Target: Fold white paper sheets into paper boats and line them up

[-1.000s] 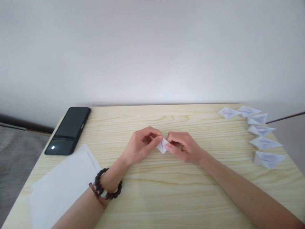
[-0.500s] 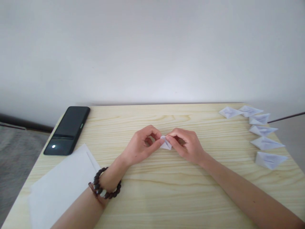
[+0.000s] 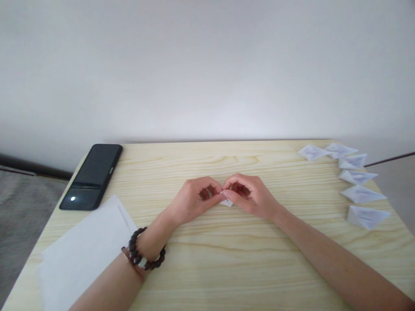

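Observation:
Between my hands, over the middle of the table, is a small folded piece of white paper (image 3: 227, 202). My left hand (image 3: 198, 198), with a dark beaded bracelet (image 3: 142, 252) at the wrist, pinches its left side between thumb and forefinger. From the other side my right hand (image 3: 251, 195) pinches the same paper, thumb on the near face. The two sets of fingertips touch or almost touch. Most of the paper is hidden behind them; only its lower corner shows.
Several folded white paper pieces (image 3: 365, 194) line the right side of the wood-grain table (image 3: 207, 268). At the left lie a black phone (image 3: 94, 175) and white paper sheets (image 3: 81, 250), partly under my left forearm. A pale wall (image 3: 207, 69) rises behind the table.
My fingertips have come closer together over the folded paper, and less of it shows. My right hand has shifted slightly left. Everything else lies as before.

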{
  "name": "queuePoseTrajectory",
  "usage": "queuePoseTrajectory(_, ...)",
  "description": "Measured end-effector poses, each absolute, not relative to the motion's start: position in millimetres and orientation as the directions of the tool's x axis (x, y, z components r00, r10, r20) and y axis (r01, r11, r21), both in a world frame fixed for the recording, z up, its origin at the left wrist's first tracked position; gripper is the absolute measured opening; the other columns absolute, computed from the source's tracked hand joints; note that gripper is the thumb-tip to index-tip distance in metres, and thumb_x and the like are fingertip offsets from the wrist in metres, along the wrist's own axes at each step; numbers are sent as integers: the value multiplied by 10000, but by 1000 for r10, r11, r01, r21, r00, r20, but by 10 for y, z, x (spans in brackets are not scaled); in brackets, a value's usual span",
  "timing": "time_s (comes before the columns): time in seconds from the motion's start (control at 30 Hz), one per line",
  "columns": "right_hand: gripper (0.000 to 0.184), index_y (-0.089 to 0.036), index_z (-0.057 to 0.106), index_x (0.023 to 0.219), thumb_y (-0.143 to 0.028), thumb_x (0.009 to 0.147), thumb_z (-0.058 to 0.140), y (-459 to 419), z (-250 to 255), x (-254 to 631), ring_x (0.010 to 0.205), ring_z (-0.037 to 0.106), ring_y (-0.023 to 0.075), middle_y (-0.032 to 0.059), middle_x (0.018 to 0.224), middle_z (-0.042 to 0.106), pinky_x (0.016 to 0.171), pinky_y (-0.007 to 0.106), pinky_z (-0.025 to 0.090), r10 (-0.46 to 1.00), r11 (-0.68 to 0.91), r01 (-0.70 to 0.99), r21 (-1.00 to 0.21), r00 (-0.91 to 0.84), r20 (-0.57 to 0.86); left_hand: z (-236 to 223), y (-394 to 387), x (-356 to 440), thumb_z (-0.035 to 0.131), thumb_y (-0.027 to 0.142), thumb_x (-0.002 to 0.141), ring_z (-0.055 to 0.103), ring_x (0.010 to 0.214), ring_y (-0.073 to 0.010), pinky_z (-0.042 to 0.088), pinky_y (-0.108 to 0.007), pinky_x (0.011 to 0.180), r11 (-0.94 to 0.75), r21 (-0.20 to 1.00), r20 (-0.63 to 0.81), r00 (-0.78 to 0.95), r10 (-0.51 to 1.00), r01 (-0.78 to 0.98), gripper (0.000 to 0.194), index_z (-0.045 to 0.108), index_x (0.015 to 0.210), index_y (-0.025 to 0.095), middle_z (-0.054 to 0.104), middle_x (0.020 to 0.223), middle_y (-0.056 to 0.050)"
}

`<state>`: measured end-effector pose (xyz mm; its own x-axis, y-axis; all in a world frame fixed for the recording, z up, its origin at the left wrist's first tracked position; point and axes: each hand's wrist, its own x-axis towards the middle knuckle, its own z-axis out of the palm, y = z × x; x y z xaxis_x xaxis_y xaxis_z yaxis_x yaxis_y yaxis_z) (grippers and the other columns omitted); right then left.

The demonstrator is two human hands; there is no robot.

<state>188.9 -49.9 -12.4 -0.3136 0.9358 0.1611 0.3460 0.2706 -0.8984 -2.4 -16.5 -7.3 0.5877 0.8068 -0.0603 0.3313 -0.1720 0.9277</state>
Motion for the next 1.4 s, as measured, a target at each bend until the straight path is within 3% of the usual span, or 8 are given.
queuePoseTrajectory(0.2,61,-176,595,791,-211,837,576,-493,-114,1882,539,476,68,-27,654,545,484,172,367,927,267,337,-903,-346,145,-54,-185,-34,617,268,801,434,517,-49,362,-158,476,-252,908,-20,637,771,334,150,576,718,150,542,629,32)
queuePoseTrajectory(0.47,79,-182,587,835,-227,876,536,-505,-111,1889,559,474,74,-17,698,565,503,182,373,913,305,366,-879,-374,161,-12,-205,-10,601,272,791,408,486,-51,334,-157,441,-218,907,-59,621,782,361,146,540,715,163,498,581,47)
queuePoseTrajectory(0.9,121,-190,542,852,-292,909,512,-519,-108,1897,550,460,75,-8,732,560,478,186,369,923,302,360,-883,-342,176,2,-190,-20,602,263,801,535,570,-89,453,-190,527,-128,954,-54,572,819,272,126,564,773,145,586,673,3)
queuePoseTrajectory(1.2,87,-206,543,904,-286,921,513,-501,-200,1891,757,632,134,37,874,662,642,235,508,961,271,316,-909,-30,276,-85,-127,-19,649,299,830,662,855,-163,544,-274,760,27,999,-32,458,888,17,162,598,846,145,707,963,-81)
queuePoseTrajectory(1.4,58,-222,531,925,-279,924,520,-513,-260,1883,884,675,170,61,943,705,772,301,554,930,302,264,-916,132,344,-94,-101,-13,635,347,848,686,936,-194,549,-325,845,47,995,-16,319,947,-90,206,532,847,169,725,1013,-89)
